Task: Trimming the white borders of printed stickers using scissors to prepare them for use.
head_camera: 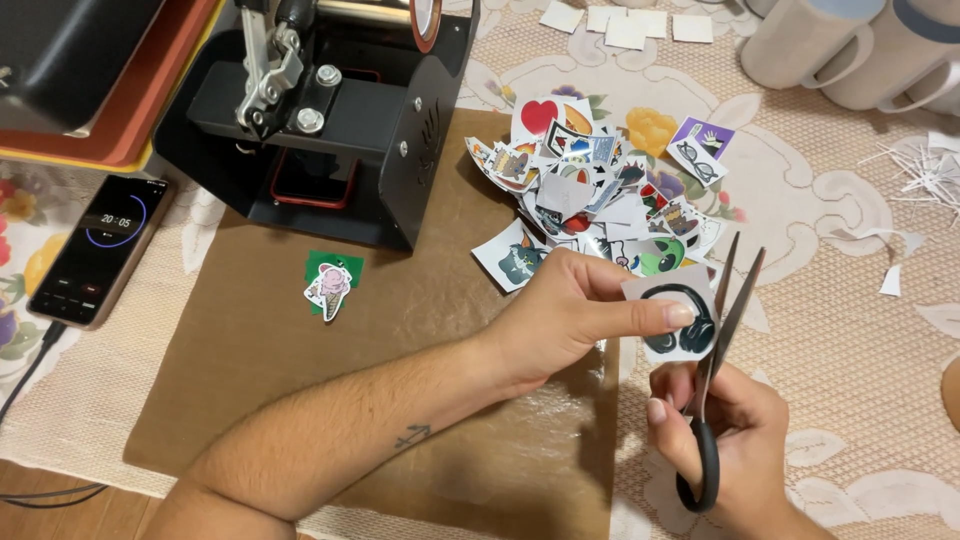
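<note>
Holding a headphone sticker (pixel 680 320) between thumb and fingers, my left hand (pixel 570 315) is closed on its paper edge, above the right edge of the brown sheet (pixel 300 340) on the bench (pixel 860 330). My right hand (pixel 730 440) grips black-handled scissors (pixel 715 370), its fingers through the loop, the blades open and standing upright just beside the sticker's right side. Behind my hands I see a pile of cut stickers (pixel 590 190). One ice cream sticker (pixel 328 288) lies alone near the black press machine (pixel 330 110). A phone (pixel 95 250) lies at the left, and grey mugs (pixel 840 45) stand far right.
</note>
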